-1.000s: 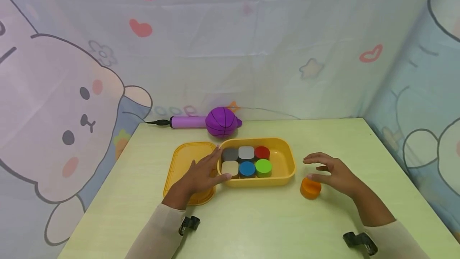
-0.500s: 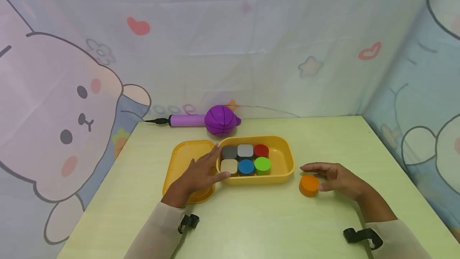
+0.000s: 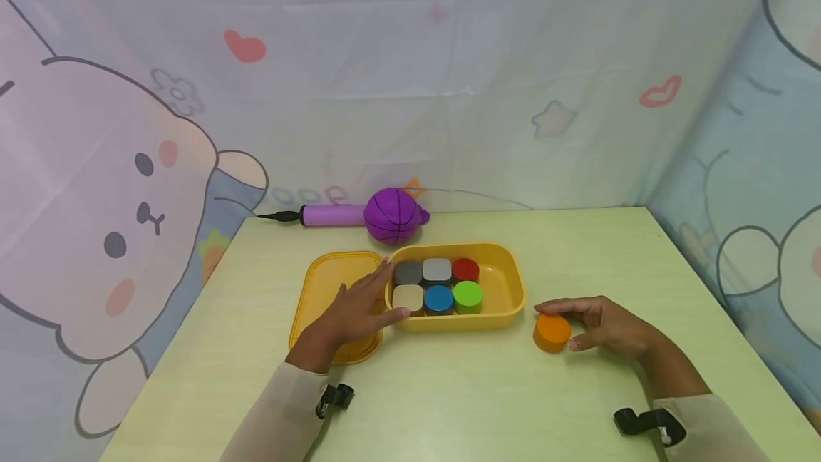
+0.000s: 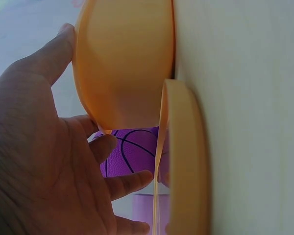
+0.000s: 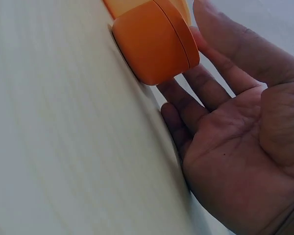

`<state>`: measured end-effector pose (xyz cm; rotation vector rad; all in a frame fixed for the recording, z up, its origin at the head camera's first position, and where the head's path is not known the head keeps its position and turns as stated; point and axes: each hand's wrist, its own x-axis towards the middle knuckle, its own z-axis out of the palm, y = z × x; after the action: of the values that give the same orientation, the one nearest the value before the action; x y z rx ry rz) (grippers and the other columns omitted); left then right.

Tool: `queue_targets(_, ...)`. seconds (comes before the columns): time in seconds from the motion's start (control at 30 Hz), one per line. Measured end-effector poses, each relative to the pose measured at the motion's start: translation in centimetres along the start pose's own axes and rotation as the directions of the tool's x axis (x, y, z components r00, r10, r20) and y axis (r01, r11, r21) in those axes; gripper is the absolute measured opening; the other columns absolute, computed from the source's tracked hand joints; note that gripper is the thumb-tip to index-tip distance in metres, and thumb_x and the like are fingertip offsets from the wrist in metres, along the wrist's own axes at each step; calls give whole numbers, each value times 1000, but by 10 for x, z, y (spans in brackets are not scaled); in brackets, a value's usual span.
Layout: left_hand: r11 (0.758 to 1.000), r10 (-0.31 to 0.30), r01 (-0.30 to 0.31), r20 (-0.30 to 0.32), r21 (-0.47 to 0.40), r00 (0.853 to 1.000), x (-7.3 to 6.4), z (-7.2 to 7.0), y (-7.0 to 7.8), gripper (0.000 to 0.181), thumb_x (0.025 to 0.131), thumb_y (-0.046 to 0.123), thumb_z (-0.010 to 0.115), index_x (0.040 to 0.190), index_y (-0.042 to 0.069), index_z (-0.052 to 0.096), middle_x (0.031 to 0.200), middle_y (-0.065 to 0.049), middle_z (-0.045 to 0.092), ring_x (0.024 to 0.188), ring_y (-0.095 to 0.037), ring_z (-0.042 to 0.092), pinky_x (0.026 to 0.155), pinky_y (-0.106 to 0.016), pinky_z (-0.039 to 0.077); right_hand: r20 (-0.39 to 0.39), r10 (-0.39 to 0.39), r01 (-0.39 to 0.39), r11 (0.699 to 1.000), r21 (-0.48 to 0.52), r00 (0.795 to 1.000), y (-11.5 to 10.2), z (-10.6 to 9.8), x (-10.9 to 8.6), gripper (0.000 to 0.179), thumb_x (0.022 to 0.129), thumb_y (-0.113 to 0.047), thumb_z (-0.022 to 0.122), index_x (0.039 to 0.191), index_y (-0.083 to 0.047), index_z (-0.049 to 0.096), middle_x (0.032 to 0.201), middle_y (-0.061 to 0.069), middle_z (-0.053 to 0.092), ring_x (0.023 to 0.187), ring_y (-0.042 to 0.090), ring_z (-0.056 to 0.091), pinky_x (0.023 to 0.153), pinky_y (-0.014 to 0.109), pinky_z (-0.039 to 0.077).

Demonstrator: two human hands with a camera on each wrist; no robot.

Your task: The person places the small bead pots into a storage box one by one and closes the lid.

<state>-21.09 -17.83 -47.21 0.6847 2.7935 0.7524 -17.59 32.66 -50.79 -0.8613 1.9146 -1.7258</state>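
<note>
A small orange round container [image 3: 551, 332] with a seam near its top stands upright on the table, right of a yellow box [image 3: 503, 318]. My right hand [image 3: 606, 324] is beside it, with fingers reaching round its far side and the thumb apart from it. In the right wrist view those fingers [image 5: 206, 85] pass behind the orange container [image 5: 149, 44]; whether they touch it I cannot tell. My left hand [image 3: 353, 314] rests spread against the box's left end, fingers and thumb at its rim. Inside the box sit several capped pieces, among them a blue one [image 3: 439, 298] and a green one [image 3: 468, 296].
Under my left hand lies a flat yellow lid [image 3: 321, 298], close to the box. At the table's back, a purple ball [image 3: 390, 214] with black lines lies against a lilac pump-like tube [image 3: 333, 215] with a black tip. A printed cloth [image 3: 449, 91] hangs behind the table.
My right hand has come down beside the orange container, its fingers moving to the far side and its thumb away from the top. My left hand has stayed at the box.
</note>
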Motion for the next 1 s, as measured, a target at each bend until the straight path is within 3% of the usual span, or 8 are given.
queue_targets(0.5, 1000, -1, 1, 10, -1, 1000, 0, -1, 1, 101, 102, 75, 57, 178, 29, 8, 186, 7, 6, 171, -40, 21, 126, -87, 4, 0, -25, 25, 999, 20, 1000, -2, 2, 0, 51, 95, 15, 70, 144, 17, 59, 153, -5, 69, 143, 2, 62, 113, 19, 52)
queue_targets(0.83, 1000, 6, -6, 7, -11, 1000, -1, 0, 0, 101, 102, 74, 56, 178, 28, 8, 186, 6, 6, 171, -41, 20, 125, -88, 5, -54, 6, -8, 999, -33, 999, 3, 0, -1, 50, 97, 11, 72, 145, 16, 60, 150, -9, 71, 140, 0, 63, 112, 18, 53)
queue_targets(1.0, 1000, 4, -4, 8, -13, 1000, 0, 0, 1, 101, 102, 75, 56, 178, 29, 7, 186, 6, 6, 171, -40, 20, 126, -87, 5, -121, 11, -19, 998, -66, 993, 3, 2, -2, 49, 98, 9, 72, 145, 15, 61, 147, -13, 72, 137, -1, 65, 109, 18, 55)
